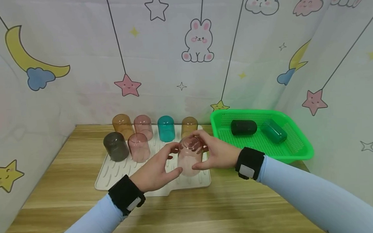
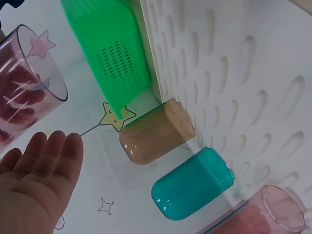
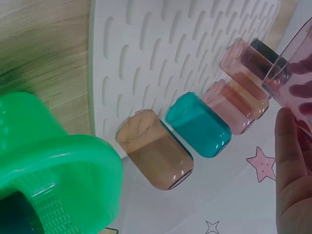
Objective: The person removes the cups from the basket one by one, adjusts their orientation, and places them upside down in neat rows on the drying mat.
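A clear pale-pink cup (image 1: 187, 161) hangs bottom-up above the front of the white drying mat (image 1: 108, 179). My right hand (image 1: 220, 150) holds it from the right, thumb in front and fingers behind and over the top. Close to its left side is my left hand (image 1: 154, 171), with thumb and fingers spread. In the left wrist view the left fingers (image 2: 66, 156) look extended, just short of the cup (image 2: 53, 78). Upside down on the mat stand a teal cup (image 1: 166, 129), a dark grey cup (image 1: 116, 147), two pink cups and two amber cups.
At the mat's right, a green basket (image 1: 303, 148) holds a black cup (image 1: 244, 127) and a dark green cup (image 1: 273, 131), both lying on their sides. The wooden table (image 1: 240, 208) runs back to a patterned curtain (image 1: 172, 72).
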